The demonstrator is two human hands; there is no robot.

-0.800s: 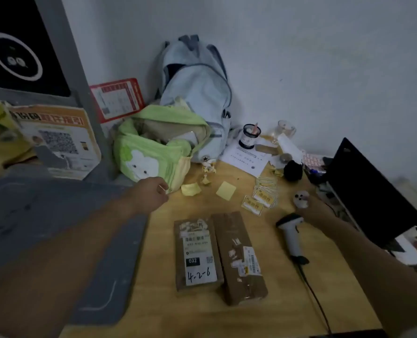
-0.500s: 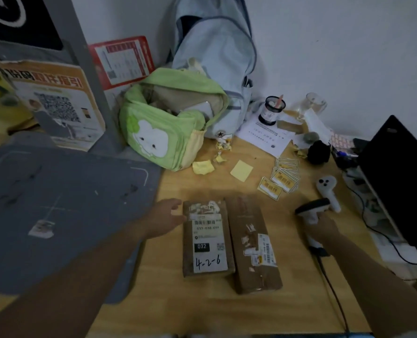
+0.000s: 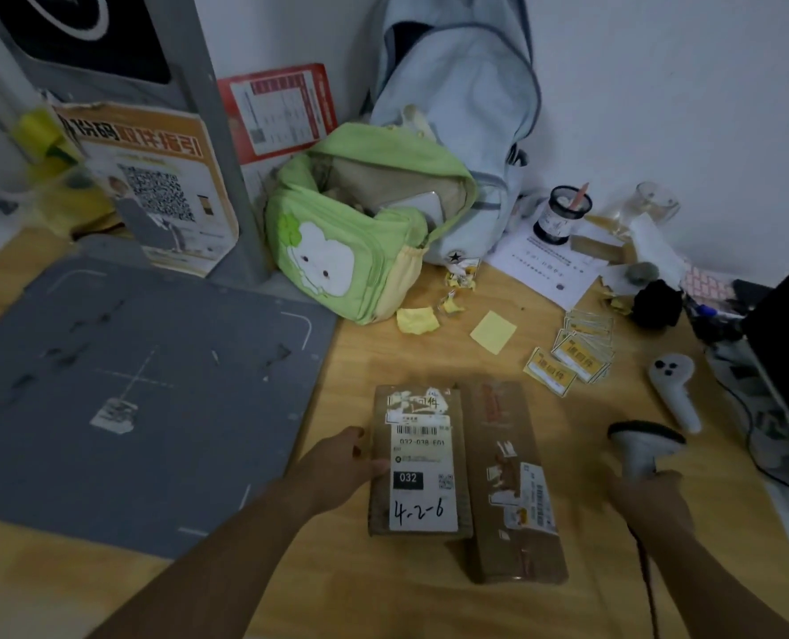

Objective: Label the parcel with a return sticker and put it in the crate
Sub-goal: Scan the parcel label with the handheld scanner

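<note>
Two brown parcels lie side by side on the bench (image 3: 383,606) between the hands. The left hand (image 3: 337,468) grips the edge of the labelled parcel (image 3: 418,458); the right hand (image 3: 646,495) is wrapped around the barcode scanner (image 3: 644,447). Return stickers (image 3: 572,357) lie beyond the scanner.

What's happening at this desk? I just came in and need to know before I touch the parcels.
A person is handling returns. The left hand grips the left edge of the brown cardboard parcel with a white label marked 4-2-6; a second brown parcel lies against it. The right hand holds the grey barcode scanner. The yellow return stickers lie untouched. No crate shows.
</note>
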